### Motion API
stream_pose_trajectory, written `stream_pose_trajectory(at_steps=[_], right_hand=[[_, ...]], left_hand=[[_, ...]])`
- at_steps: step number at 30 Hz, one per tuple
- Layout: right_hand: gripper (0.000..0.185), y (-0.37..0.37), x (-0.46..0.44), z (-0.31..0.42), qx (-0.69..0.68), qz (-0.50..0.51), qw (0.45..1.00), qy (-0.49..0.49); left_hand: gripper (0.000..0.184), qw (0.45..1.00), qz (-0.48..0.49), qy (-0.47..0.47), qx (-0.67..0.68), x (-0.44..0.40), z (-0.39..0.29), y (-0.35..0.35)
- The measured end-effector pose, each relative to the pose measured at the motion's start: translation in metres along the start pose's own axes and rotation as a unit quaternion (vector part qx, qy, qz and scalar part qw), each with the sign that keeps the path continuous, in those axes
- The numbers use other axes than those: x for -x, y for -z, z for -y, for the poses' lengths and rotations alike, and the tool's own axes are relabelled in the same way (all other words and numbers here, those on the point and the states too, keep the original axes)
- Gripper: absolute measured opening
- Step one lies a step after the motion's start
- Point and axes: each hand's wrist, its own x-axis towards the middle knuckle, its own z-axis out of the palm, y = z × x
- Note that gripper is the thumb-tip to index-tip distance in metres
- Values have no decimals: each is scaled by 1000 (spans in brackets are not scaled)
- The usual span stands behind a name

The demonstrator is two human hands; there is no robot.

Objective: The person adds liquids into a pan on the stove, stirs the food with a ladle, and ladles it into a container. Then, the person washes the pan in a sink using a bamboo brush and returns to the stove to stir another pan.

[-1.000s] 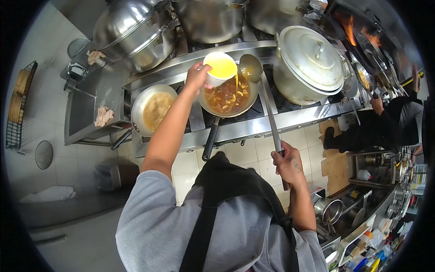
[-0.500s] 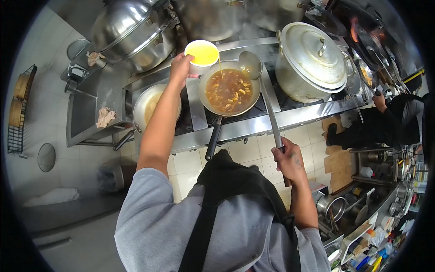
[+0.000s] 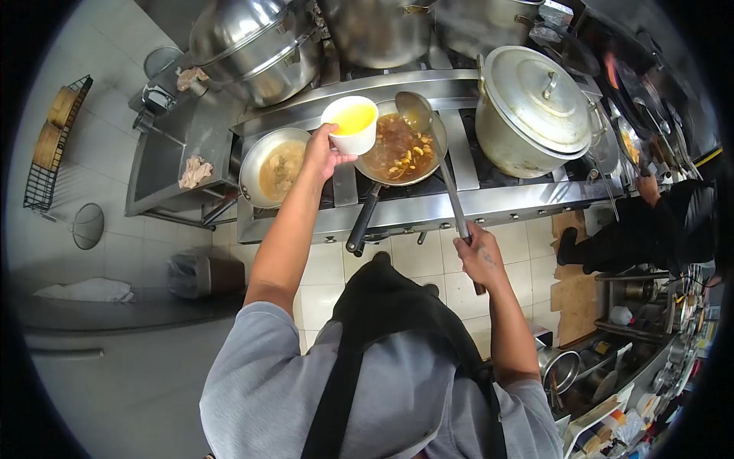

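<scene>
My left hand (image 3: 319,155) is closed on a white bowl (image 3: 356,144) of bright yellow liquid (image 3: 355,119), which looks like beaten egg. The bowl is above the left edge of a frying pan and hides part of it. Brown sauce (image 3: 391,145) with mushroom-like pieces fills the pan, whose black handle (image 3: 362,222) points towards me. My right hand (image 3: 480,257) grips the dark end of a long ladle (image 3: 414,112). The ladle's round head is at the pan's far right edge, with some yellowish liquid in it.
A second pan (image 3: 252,170) with pale brown liquid sits on the left burner. To the right stands a large lidded pot (image 3: 505,138); big steel pots (image 3: 378,34) line the back. Another person (image 3: 650,218) works at the far right. A steel sink (image 3: 164,172) is at left.
The thin yellow stream falling from the bowl into the pan no longer shows. The bowl sits nearer me relative to the pan. The whole view has shifted slightly.
</scene>
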Motion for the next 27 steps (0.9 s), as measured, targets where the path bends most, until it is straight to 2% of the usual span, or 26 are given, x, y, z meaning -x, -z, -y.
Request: stream_pose_trajectory(at_steps=[5, 8, 12, 19, 24, 27], right_hand=[[30, -11, -26, -25, 236, -56, 967, 79], [33, -19, -37, -36, 336, -50, 936, 88], [38, -40, -37, -40, 448, -12, 893, 41], [39, -64, -14, -29, 396, -65, 915, -34], [63, -72, -6, -14, 357, -111, 917, -138], [63, -78, 7, -6, 378, -170, 898, -149]], left_hand=[[57, 999, -10, -21, 30, 1, -1, -8], [58, 999, -17, -13, 30, 4, -3, -11], [56, 1000, 11, -7, 20, 7, -6, -6], [53, 994, 112, 2, -10, 23, -15, 19], [53, 982, 186, 39, -11, 38, -17, 22], [53, 974, 221, 57, -4, 35, -17, 18]])
